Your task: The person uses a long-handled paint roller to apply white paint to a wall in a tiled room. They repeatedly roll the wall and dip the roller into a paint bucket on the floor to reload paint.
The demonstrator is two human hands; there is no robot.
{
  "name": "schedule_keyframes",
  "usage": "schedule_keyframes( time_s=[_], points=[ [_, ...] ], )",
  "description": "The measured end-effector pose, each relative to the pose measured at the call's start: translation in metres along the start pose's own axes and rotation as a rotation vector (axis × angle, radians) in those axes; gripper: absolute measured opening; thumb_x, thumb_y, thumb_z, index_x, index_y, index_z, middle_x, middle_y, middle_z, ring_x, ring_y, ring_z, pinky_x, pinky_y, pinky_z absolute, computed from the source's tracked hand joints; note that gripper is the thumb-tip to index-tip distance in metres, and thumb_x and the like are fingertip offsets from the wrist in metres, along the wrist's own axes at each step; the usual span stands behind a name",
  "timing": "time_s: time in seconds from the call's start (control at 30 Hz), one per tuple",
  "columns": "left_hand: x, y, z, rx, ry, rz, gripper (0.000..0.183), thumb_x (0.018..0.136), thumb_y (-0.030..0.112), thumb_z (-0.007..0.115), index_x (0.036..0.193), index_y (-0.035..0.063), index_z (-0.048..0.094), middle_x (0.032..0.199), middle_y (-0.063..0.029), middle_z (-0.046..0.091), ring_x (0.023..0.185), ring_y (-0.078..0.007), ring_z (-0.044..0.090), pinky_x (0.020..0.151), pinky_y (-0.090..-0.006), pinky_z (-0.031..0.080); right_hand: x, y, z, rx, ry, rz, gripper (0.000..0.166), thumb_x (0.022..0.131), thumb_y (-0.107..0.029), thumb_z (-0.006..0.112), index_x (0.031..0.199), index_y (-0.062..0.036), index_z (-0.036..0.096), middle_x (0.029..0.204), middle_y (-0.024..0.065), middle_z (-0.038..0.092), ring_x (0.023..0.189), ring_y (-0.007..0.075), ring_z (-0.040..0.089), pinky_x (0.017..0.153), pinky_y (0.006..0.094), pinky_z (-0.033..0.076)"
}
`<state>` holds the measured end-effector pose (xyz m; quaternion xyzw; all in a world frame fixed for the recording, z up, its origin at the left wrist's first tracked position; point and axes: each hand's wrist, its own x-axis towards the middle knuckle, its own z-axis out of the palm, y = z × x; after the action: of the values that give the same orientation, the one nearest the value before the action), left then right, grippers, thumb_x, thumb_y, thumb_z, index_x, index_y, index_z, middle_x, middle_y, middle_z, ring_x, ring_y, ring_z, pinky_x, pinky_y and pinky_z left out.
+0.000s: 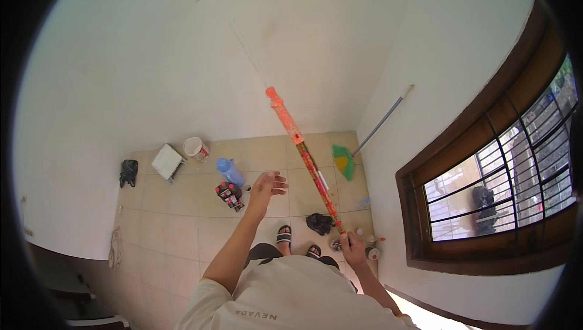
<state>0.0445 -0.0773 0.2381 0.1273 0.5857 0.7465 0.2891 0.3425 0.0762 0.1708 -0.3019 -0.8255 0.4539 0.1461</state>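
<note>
My right hand (354,251) grips the lower end of a long pole (317,175) with a red floral-patterned shaft. The pole slants up and away from me, tilted to the left. Its far part is an orange plastic sleeve (286,118). Past the sleeve's tip, faint blurred streaks run up against the white wall (309,47); what they are, I cannot tell. To the left of the pole, my left hand (268,185) is raised with fingers apart and nothing in it. It appears above the floor near a blue jug (231,173), not touching the pole.
A broom (342,162) leans on the right wall beside a barred window (501,170). Along the back stand a white bucket (196,148) and a white tray (167,162). Red-capped bottles (228,193), a black plastic bag (320,224) and small containers (373,253) are on the tiled floor (177,230).
</note>
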Motion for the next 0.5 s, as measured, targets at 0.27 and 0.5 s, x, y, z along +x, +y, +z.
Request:
schedule_keyframes(
  time_s=[0.27, 0.5],
  points=[
    [-0.024, 0.004, 0.022, -0.117, -0.048, -0.049, 0.046, 0.1, 0.041, 0.039, 0.116, -0.0006, 0.051, 0.102, -0.0137, 0.062, 0.092, -0.0223, 0.065, 0.077, -0.0343, 0.055, -0.019, -0.034, -0.001, 0.058, -0.186, 0.059, 0.042, 0.096, -0.037, 0.052, 0.079, 0.0011, 0.053, 0.055, 0.0147, 0.049, 0.049, 0.0199, 0.045, 0.05, 0.0348, 0.039],
    [-0.043, -0.015, 0.013, -0.122, -0.062, -0.134, 0.041, 0.101, 0.04, 0.037, 0.111, 0.0028, 0.052, 0.103, -0.0128, 0.063, 0.092, -0.0262, 0.067, 0.079, -0.0366, 0.055, -0.033, -0.046, 0.01, 0.035, -0.335, 0.129, 0.043, 0.095, -0.038, 0.052, 0.079, 0.002, 0.054, 0.062, 0.0165, 0.054, 0.055, 0.0227, 0.05, 0.055, 0.0361, 0.041]
  ],
)
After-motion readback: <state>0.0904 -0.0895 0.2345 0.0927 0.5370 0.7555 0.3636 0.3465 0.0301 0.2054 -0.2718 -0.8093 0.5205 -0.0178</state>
